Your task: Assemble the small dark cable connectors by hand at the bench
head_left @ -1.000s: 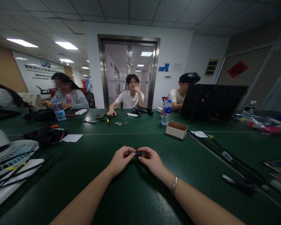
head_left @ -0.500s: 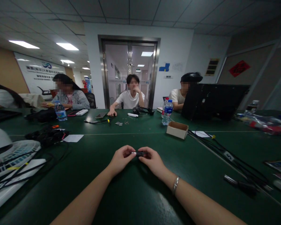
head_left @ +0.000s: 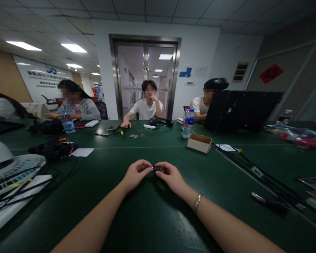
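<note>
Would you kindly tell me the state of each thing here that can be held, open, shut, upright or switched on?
small black part, pinched between both hands.
left hand, fingers closed on the part's left end.
right hand, fingers closed on the part's right end.
cardboard box, open on top.
water bottle, upright.
glass doors, shut.
ceiling lights, on.

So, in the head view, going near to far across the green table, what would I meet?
The left hand and right hand pinching a small black part → cardboard box → black headset → person in white shirt → glass doors.
</note>
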### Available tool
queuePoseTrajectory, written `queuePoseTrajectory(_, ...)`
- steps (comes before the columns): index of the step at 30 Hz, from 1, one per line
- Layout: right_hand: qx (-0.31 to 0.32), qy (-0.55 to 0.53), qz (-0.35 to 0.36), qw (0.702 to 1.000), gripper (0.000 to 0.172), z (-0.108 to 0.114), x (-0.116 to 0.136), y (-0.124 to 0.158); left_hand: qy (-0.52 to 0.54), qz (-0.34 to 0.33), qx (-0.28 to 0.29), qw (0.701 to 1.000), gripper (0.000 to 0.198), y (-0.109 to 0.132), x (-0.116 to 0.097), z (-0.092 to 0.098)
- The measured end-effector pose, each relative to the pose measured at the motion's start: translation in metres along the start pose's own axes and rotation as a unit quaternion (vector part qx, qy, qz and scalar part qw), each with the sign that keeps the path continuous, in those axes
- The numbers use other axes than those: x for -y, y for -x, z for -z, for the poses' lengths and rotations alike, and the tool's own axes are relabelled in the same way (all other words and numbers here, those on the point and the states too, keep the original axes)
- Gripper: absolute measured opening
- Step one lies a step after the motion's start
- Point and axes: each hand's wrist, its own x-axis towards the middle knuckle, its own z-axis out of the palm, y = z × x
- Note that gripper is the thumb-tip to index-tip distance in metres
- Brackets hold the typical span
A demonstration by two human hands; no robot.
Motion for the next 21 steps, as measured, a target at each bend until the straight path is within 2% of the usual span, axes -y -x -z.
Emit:
queuePoseTrajectory(7, -0.005, -0.004, 0.000, 1.000, 0.028, 0.001, 0.005, 0.001, 0.033, 0.016, -0.022, 0.999, 0.034, -0.002, 0.008, 0.002)
queuePoseTrajectory(11, -0.004, -0.007, -0.007, 1.000, 0.028, 0.001, 0.006, 0.001, 0.044, 0.001, -0.029, 0.999, 0.030, -0.004, 0.013, 0.004)
queuePoseTrajectory(17, -0.010, -0.006, -0.001, 1.000, 0.027, 0.001, 0.003, 0.001, 0.069, 0.020, 0.011, 0.997, 0.029, -0.004, 0.013, 0.004)
queuePoseTrajectory(21, -0.014, -0.008, 0.000, 1.000, 0.028, 0.000, 0.000, 0.000, 0.042, 0.023, 0.004, 0.999, 0.037, -0.003, 0.009, 0.003)
